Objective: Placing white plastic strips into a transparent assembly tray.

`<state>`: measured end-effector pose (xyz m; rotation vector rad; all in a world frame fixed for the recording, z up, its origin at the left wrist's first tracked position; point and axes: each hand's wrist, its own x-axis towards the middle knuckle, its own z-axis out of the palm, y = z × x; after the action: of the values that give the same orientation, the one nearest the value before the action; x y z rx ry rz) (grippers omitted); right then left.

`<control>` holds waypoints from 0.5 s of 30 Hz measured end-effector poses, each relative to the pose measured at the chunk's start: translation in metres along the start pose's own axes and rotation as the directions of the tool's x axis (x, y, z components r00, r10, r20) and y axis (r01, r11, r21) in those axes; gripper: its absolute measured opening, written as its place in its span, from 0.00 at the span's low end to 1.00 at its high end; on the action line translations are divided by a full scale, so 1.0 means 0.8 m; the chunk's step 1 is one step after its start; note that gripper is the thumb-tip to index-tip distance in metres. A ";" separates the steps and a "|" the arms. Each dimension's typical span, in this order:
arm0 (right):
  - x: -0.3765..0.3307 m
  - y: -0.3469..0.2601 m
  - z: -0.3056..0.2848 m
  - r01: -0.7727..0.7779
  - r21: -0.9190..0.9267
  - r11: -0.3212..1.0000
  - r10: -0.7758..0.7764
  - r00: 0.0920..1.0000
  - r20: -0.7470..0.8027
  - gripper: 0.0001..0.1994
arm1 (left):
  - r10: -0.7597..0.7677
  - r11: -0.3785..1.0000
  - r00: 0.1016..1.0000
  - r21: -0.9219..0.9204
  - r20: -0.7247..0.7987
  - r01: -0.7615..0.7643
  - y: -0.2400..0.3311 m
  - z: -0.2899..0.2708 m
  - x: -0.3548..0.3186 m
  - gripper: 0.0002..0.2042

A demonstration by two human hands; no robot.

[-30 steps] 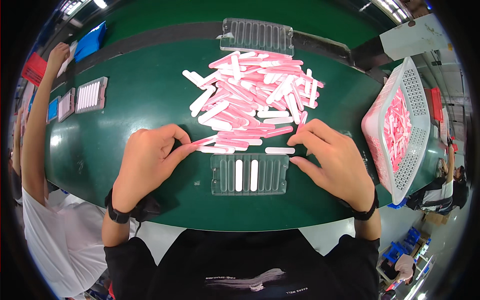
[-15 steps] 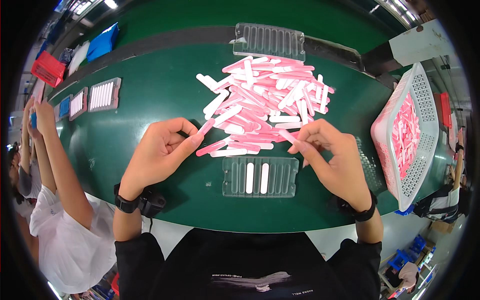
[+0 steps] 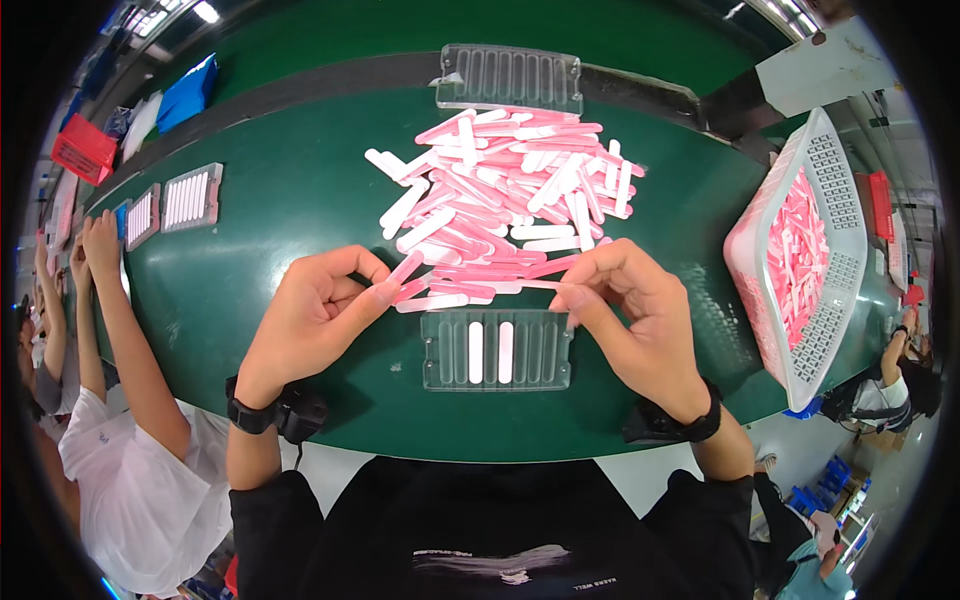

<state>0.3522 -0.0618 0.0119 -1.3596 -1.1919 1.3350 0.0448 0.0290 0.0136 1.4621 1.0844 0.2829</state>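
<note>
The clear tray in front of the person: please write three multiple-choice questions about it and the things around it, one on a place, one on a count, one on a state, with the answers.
1. Where does the white basket of pink sticks stand?
A. at the person's right
B. at the person's left
C. on the clear tray

2. How many slots of the clear tray hold a stick?
A. none
B. two
C. all

3. What is the left hand doing?
A. lying flat and empty
B. pinching a pink stick in its fingertips
C. gripping the basket rim

Answers:
1. A, the basket sits at the right edge of the green table.
2. B, two white sticks lie in the middle slots, and the others look empty.
3. B, thumb and forefinger close on a stick at the near edge of the pile.
</note>
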 end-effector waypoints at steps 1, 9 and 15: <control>0.002 0.005 -0.001 0.107 -0.052 0.993 -0.108 0.994 -0.016 0.04 | -0.004 1.000 1.000 -0.012 0.000 0.004 0.000 0.000 0.000 0.07; 0.004 0.015 -0.010 0.205 -0.116 0.972 -0.217 0.970 -0.106 0.06 | -0.005 1.000 1.000 0.007 -0.009 0.005 -0.007 0.003 0.003 0.07; 0.006 0.012 -0.008 0.171 -0.028 0.985 -0.173 0.979 -0.104 0.08 | 0.053 0.998 0.998 0.020 -0.038 -0.053 -0.015 0.008 -0.001 0.08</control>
<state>0.3589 -0.0583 0.0018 -1.2928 -1.2229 1.1188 0.0438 0.0220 0.0016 1.5097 1.0828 0.3398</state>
